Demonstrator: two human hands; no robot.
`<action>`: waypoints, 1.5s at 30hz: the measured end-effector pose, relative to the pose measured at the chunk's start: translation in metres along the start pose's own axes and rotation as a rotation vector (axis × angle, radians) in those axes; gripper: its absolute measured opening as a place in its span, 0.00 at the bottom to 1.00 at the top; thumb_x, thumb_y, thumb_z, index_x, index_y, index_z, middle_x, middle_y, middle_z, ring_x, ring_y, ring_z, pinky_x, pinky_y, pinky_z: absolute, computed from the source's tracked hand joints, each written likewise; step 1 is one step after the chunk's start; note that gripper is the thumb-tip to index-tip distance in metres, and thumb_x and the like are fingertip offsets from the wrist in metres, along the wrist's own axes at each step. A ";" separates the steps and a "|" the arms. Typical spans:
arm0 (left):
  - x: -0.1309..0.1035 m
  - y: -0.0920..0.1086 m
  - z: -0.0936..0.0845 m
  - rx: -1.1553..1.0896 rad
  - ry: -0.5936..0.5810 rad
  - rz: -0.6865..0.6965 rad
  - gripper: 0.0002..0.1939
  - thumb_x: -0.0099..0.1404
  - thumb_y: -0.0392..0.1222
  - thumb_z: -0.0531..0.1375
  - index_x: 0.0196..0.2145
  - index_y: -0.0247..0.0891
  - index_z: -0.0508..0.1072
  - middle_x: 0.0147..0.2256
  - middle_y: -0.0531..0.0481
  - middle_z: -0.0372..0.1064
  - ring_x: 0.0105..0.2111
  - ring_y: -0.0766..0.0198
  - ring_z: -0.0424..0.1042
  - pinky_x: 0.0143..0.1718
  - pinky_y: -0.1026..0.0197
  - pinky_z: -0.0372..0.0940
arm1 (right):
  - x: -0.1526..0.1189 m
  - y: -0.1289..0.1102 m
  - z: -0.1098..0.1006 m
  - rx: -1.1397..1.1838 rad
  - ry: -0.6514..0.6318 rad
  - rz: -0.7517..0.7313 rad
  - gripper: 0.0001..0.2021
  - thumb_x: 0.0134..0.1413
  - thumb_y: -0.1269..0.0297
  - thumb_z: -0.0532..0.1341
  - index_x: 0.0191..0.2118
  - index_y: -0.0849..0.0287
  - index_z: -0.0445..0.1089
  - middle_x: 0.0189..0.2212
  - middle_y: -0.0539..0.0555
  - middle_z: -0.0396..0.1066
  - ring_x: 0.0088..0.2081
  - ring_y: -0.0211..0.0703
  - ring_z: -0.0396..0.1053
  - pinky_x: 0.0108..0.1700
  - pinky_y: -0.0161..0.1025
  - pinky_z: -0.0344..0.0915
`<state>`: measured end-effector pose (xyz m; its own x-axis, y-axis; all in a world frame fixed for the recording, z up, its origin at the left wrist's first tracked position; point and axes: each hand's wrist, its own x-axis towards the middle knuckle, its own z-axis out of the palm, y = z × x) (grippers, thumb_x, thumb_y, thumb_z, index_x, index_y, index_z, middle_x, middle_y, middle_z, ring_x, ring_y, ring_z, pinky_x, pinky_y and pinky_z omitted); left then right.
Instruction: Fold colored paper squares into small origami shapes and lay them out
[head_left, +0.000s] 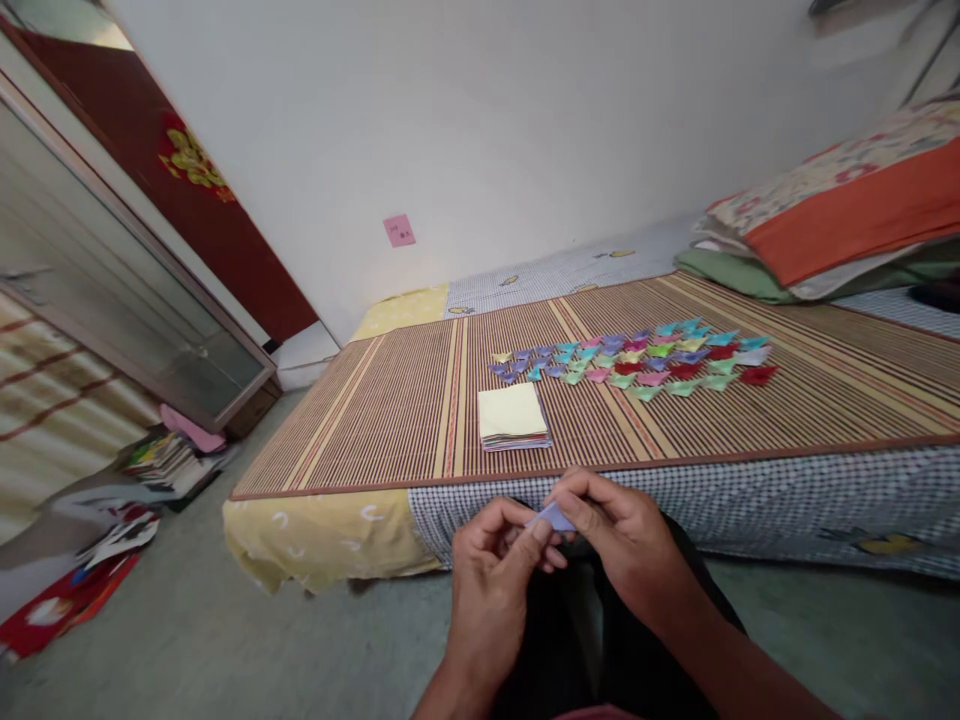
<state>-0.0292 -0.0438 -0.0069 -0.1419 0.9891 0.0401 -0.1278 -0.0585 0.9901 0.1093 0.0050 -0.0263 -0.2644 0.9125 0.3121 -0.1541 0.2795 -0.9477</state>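
A small folded piece of lavender paper (553,517) is pinched between my two hands, just in front of the bed's near edge. My left hand (495,570) grips its left end between thumb and fingers. On its right side, the thumb and fingers of my right hand (619,535) close on it; much of the paper is hidden by the fingers. Beyond my hands, a square stack of coloured paper (513,412) lies on the mat, a pale yellow sheet on top. Rows of small folded paper pieces (634,362) in many colours are spread behind it to the right.
A striped woven mat (375,410) covers the bed, over a checked and yellow sheet (330,535). Folded bedding (847,220) is piled at the right. A pink note (399,230) is on the wall. Books (169,465) lie near the floor at left, by a glazed door (142,230).
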 end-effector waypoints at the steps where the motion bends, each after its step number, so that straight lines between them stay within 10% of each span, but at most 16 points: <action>1: 0.000 0.000 0.000 0.010 -0.006 0.002 0.14 0.64 0.49 0.68 0.29 0.36 0.77 0.28 0.49 0.75 0.28 0.64 0.73 0.33 0.64 0.68 | 0.001 0.000 0.000 0.001 0.008 0.004 0.15 0.66 0.57 0.61 0.29 0.57 0.71 0.24 0.47 0.67 0.27 0.39 0.66 0.30 0.34 0.64; 34: 0.002 -0.005 -0.020 0.041 0.040 -0.001 0.18 0.62 0.52 0.69 0.25 0.36 0.74 0.22 0.53 0.69 0.26 0.66 0.65 0.31 0.65 0.61 | -0.009 -0.004 -0.007 -0.215 -0.204 0.097 0.16 0.67 0.58 0.57 0.28 0.57 0.67 0.22 0.47 0.63 0.26 0.39 0.62 0.29 0.35 0.57; 45: 0.053 -0.016 0.002 -0.270 0.064 -0.044 0.14 0.58 0.47 0.72 0.28 0.37 0.73 0.25 0.54 0.70 0.27 0.66 0.66 0.33 0.64 0.62 | 0.030 0.024 0.001 0.023 -0.115 0.102 0.13 0.63 0.55 0.62 0.33 0.60 0.72 0.25 0.47 0.64 0.27 0.38 0.60 0.30 0.34 0.60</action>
<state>-0.0322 0.0098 -0.0204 -0.1910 0.9814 -0.0193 -0.3906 -0.0580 0.9187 0.0969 0.0385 -0.0396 -0.3872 0.8950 0.2214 -0.1427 0.1791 -0.9734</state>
